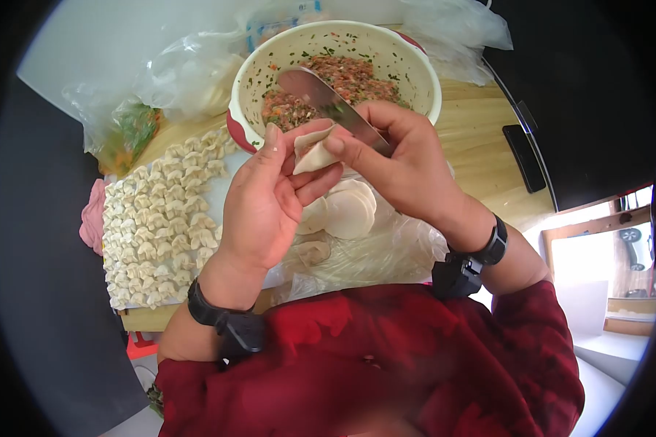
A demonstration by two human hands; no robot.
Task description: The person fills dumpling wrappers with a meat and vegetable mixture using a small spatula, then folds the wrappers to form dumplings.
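Note:
A folded dumpling wrapper (315, 154) with a bit of filling showing at its opening rests on the fingers of my left hand (259, 204). My right hand (397, 164) pinches the wrapper's edge with its thumb. The same hand also keeps hold of a flat metal knife-like blade (328, 102), which points up and left over the bowl. Behind both hands stands a large cream bowl (430, 80) with minced meat filling (350, 76) flecked with green and orange. Below the hands lie round wrappers (350, 210) on plastic.
Rows of finished dumplings (157, 218) cover a board at the left. Plastic bags (189, 73) sit behind them, one with greens (135, 131). A pink cloth (93, 218) hangs at the left edge. A black phone-like object (523, 158) lies at the right of the wooden table (477, 131).

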